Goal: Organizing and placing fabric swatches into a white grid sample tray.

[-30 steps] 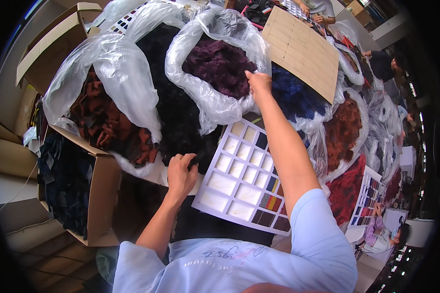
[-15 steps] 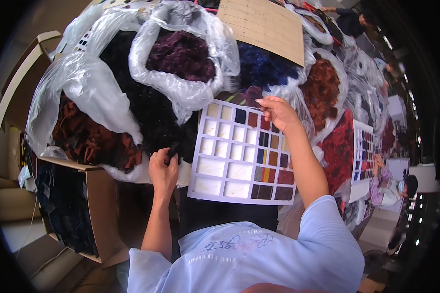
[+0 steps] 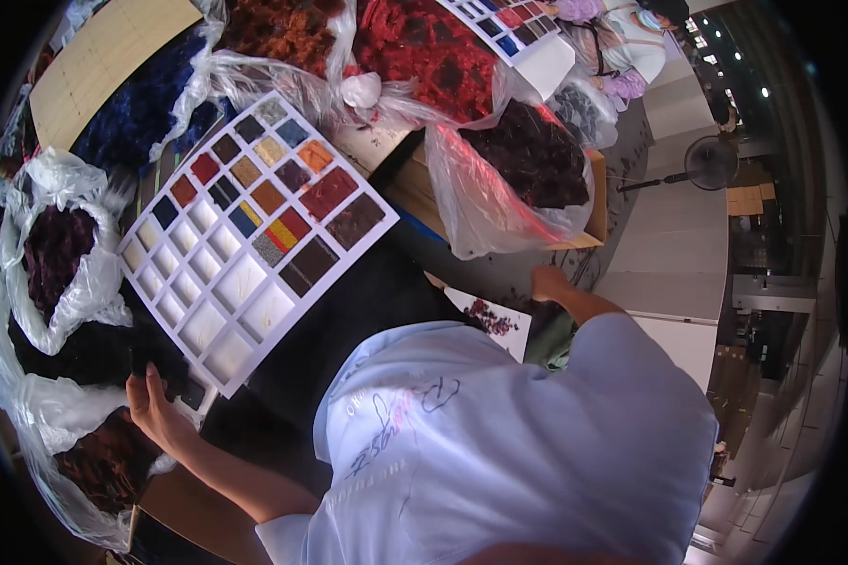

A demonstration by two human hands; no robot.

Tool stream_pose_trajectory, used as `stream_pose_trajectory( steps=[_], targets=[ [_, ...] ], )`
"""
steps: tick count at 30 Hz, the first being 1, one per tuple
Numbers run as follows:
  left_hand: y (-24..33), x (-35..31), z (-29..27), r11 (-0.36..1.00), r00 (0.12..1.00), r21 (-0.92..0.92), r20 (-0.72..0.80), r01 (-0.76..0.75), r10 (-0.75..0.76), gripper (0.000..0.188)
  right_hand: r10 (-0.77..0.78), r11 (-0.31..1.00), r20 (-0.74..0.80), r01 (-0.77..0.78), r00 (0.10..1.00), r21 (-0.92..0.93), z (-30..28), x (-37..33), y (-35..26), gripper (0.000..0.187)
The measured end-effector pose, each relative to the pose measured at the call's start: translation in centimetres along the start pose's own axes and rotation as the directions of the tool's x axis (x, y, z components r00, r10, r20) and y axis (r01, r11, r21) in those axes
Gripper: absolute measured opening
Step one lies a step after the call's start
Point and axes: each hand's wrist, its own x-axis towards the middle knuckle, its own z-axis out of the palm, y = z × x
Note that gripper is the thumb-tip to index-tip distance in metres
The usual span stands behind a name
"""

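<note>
A white sample board [image 3: 219, 266] with square compartments lies tilted in front of me, partly filled with coloured fabric swatches; several compartments at its lower left are bare. My left hand [image 3: 163, 414] is beside the board's lower left corner, fingers pinched on what looks like a black fabric piece, hard to make out against the black pile [image 3: 85, 348] behind it. Low on the right, my right hand [image 3: 548, 283] is closed, away from the board. What it holds, if anything, is hidden. Near it lies a white sheet [image 3: 512, 337] with small dark red pieces.
Plastic bags of purple [image 3: 58, 254], rust [image 3: 283, 33], red [image 3: 424, 56] and dark maroon pieces [image 3: 532, 155] surround the board. A wooden panel [image 3: 113, 61] covers part of the blue pile [image 3: 137, 108]. Another person [image 3: 631, 42] sits at the far right behind a second swatch board [image 3: 504, 28].
My view has swung to the right. My right hand has left the top of the sample board, where it pinched a purple piece, and is now down at my right side. My left hand stays near the black pile.
</note>
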Motion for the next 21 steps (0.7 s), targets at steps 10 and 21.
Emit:
stream_pose_trajectory(
  steps=[10, 21],
  targets=[
    [2.6, -0.6, 6.8, 0.984, 0.973, -0.142, 0.190, -0.104, 0.130, 0.031, -0.241, 0.789, -0.173, 0.297, 0.955, 0.539, -9.5, -0.5, -3.8, 0.020],
    [2.8, 3.6, 13.4, 0.993, 0.952, 0.121, 0.304, -0.006, -0.032, 0.035, -0.532, 0.126, -0.830, 0.953, -0.169, -0.274, -29.8, -2.9, -28.0, 0.013]
  ],
)
